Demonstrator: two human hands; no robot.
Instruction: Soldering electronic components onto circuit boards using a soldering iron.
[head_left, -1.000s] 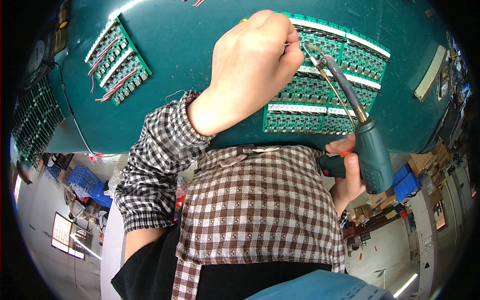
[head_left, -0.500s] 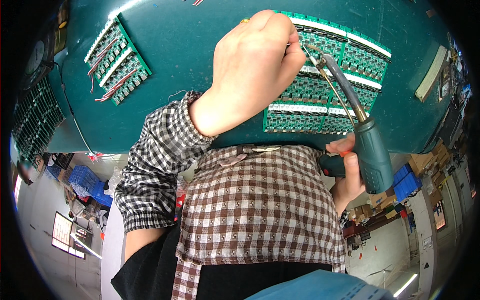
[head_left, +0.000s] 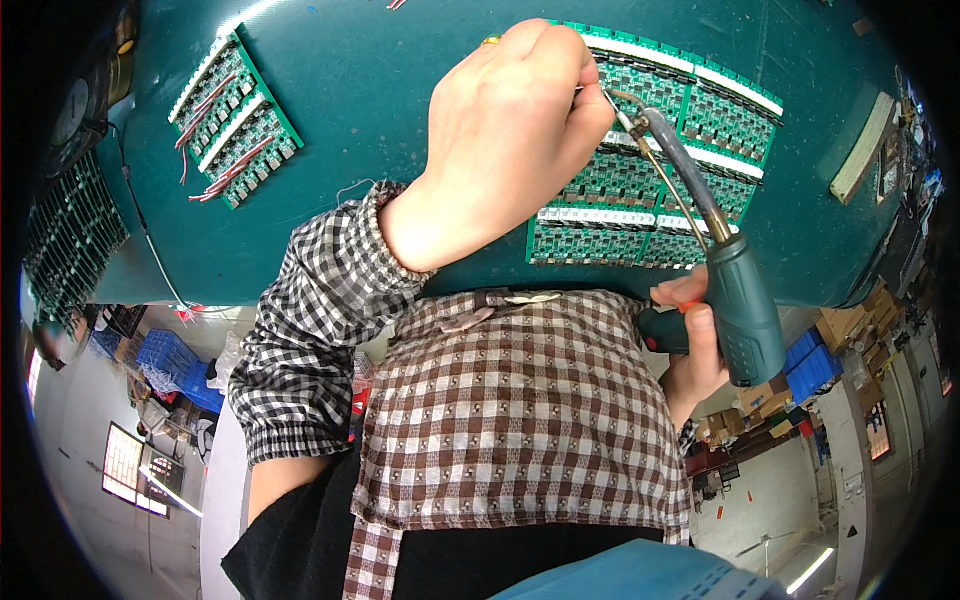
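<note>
My right hand (head_left: 697,345) is wrapped round the green handle of a soldering gun (head_left: 748,310), its thumb up near a red trigger. The gun's bent metal tube and thin feed tube reach up and left, so their tips lie close to my left fingertips. My left hand (head_left: 505,125) is closed in a pinch above a panel of green circuit boards (head_left: 590,240) with white connector rows. Whatever sits between those fingers is too small and hidden to name. The hand covers the panel's left part. A checked sleeve covers my left forearm.
To the left on the green tabletop (head_left: 360,90) lies a smaller circuit board panel (head_left: 235,120) with red and white wires on it. More boards (head_left: 75,235) stand at the far left, near a black cable (head_left: 135,200). A pale strip (head_left: 862,150) lies at the right.
Almost nothing differs. My left hand and the soldering gun's tip have shifted only very slightly; both grips are the same.
</note>
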